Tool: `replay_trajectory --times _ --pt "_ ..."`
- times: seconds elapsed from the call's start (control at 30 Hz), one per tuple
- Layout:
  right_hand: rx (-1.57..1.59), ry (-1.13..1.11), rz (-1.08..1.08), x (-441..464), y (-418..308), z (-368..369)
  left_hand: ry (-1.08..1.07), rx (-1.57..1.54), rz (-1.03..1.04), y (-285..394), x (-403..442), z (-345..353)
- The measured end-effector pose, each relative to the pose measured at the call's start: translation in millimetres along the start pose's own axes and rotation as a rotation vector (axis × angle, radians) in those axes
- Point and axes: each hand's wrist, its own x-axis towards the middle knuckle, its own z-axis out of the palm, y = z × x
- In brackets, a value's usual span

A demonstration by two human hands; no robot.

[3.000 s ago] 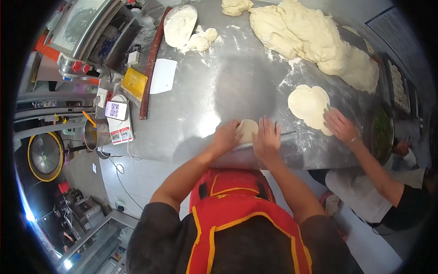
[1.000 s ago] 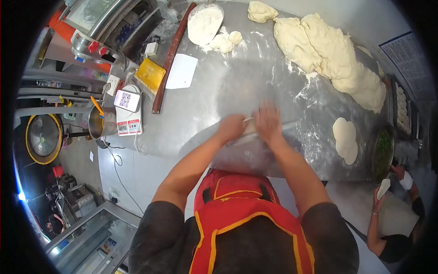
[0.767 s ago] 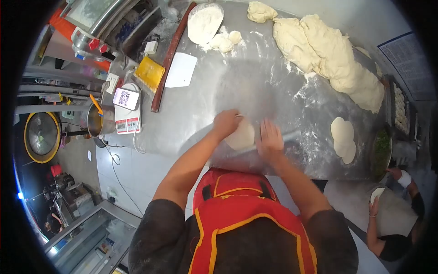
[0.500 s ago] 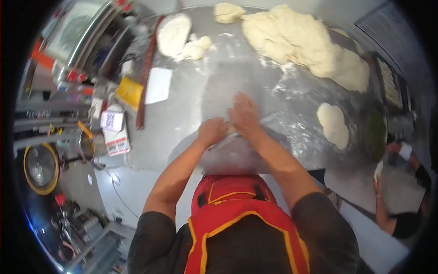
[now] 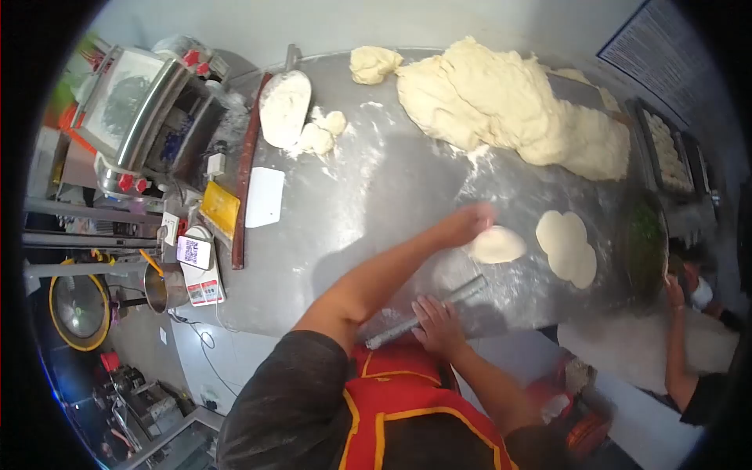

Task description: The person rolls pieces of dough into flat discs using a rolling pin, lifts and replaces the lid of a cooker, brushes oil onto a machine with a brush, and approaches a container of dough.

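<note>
The steel tabletop [image 5: 329, 215] is bounded on the near side by an edge at which the red apron [image 5: 392, 362] is met. Between the dark red wooden rod [image 5: 249, 172] at the left and the working area, a broad stretch of bare metal is left open, dusted lightly with flour. On the far side, room is limited by the large dough mass [image 5: 509, 106]; on the right, by the overlapping dough wrappers [image 5: 565, 249] and, beyond them, by the bowl of green filling [image 5: 646, 235], near whose rim a co-worker's hand [image 5: 674, 294] is seen.

The dough disc [image 5: 501, 246] is placed right of centre, just left of the overlapping wrappers and apart from them. It is pale, thin and roughly oval, with a smooth surface and a rounded edge; its far left margin is partly covered.

The left arm is stretched far and to the right, and the left hand [image 5: 475, 223] is held at that margin. The hand is blurred, so whether the disc is pinched by its fingers cannot be told. The right hand [image 5: 439, 327] is kept lower, near the tabletop's near edge, its fingers spread and laid across the short grey rolling pin [image 5: 468, 290], which is set diagonally.
</note>
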Motion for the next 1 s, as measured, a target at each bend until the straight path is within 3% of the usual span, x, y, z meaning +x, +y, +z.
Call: replay_trajectory --times 0.03,0.1,0.13,0.17,0.23,0.3,0.4,0.43,0.5,0.53,0.57,0.6,0.63,0.77,0.83,0.93,1.0 --pt "-0.020 0.024 -0.005 -1 1 4 0.276 -0.067 0.075 -13 12 -3" --pt "-0.056 -0.019 0.010 -4 0 10 0.686 0.487 0.033 -71 26 -67" --pt "-0.079 -0.041 0.018 -4 1 9 0.794 0.753 0.009 -106 23 -117" --pt "-0.075 -0.046 0.016 -5 3 9 0.680 0.865 -0.358 -77 18 -170" --pt "-0.065 -0.056 0.028 -5 2 10 0.753 1.316 -0.450 -57 -2 -224" --pt "-0.076 -0.036 0.026 -2 2 7 0.681 1.302 -0.350 -82 -9 -269" --pt "-0.081 -0.056 0.038 -1 -2 2 0.276 1.219 -0.539 -84 -7 -270" --pt "-0.082 -0.068 0.036 -1 -2 -1 0.439 1.253 -0.377 -94 -14 -247" --pt "-0.053 -0.039 0.041 -3 0 4 0.468 1.207 -0.175 -107 -37 -195" --pt "-0.037 -0.023 0.038 -4 0 6 0.231 1.096 -0.401 -84 -50 -167" --pt "-0.062 0.002 0.016 -3 0 7 0.327 1.063 -0.117 -93 -74 -134" --pt "-0.087 0.027 -0.004 -3 0 8 0.123 0.915 -0.197 -50 -81 -124" --pt "-0.112 0.050 -0.020 -3 0 9 0.214 0.993 -0.088 -44 -91 -120" --pt "-0.091 -0.007 0.016 -6 0 8 0.967 0.983 -0.219 -89 -85 -208" --pt "-0.085 -0.013 0.012 -6 3 11 0.964 0.879 -0.365 -81 -78 -245" --pt "-0.037 -0.012 0.010 -5 1 8 1.061 0.786 -0.606 -79 -53 -243" --pt "-0.037 -0.022 0.015 -4 0 7 1.052 0.906 -0.502 -95 -50 -230"
